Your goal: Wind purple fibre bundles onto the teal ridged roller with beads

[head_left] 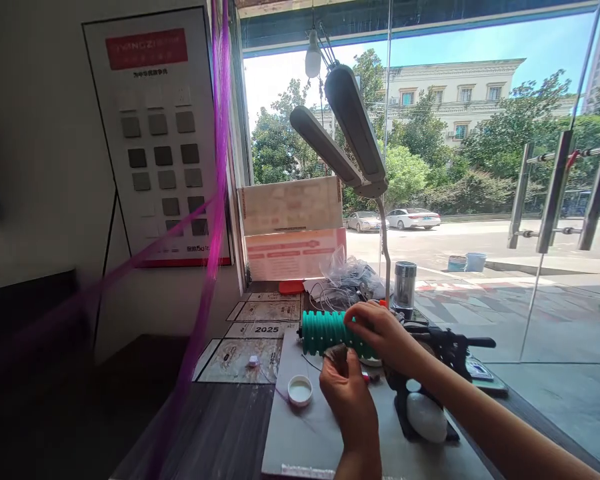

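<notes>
A teal ribbed roller (325,332) dotted with small pale spots is mounted level on a black stand (453,350) above the worktop. My right hand (387,337) reaches over from the right, its thumb and fingertips pinched together at the top of the roller. Whatever lies in that pinch is too small to make out. Just below the roller, my left hand (350,393) is closed, with a dark brown piece (336,355) at its fingertips. Purple strands (215,213) hang from above on the left, one bundle stretching off toward the lower left.
A round white lid or dish (300,391) rests on a pale board (285,440). A white rounded object (427,417) sits at the stand's base. Behind are a two-headed lamp (357,127), clear plastic bags (353,277) and a jar (405,287). Glass panes border the right side.
</notes>
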